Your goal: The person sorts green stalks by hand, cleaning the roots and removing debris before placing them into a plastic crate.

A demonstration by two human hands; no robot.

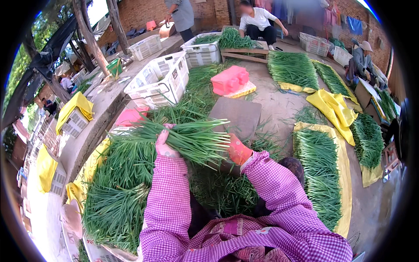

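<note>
My left hand [165,143], in a pink glove, is closed around a bunch of long green chives [192,139] in front of me. The leaves trail to the left and the pale stem ends point right. Beside those ends is my right hand [238,149], in an orange-red dotted glove, its fingers stretched against or very near them. A big heap of loose chives [120,187] lies to my left under the bunch. On the right, neatly laid chives [317,174] rest in a row on a yellow sheet [345,183].
A grey-brown board [235,115] and a pink block-shaped thing [229,81] lie ahead. White crates [159,83] stand beyond, left of them. More chive rows [292,70] and a crumpled yellow sheet [334,111] are at the right. Several people are further off, one seated [259,19].
</note>
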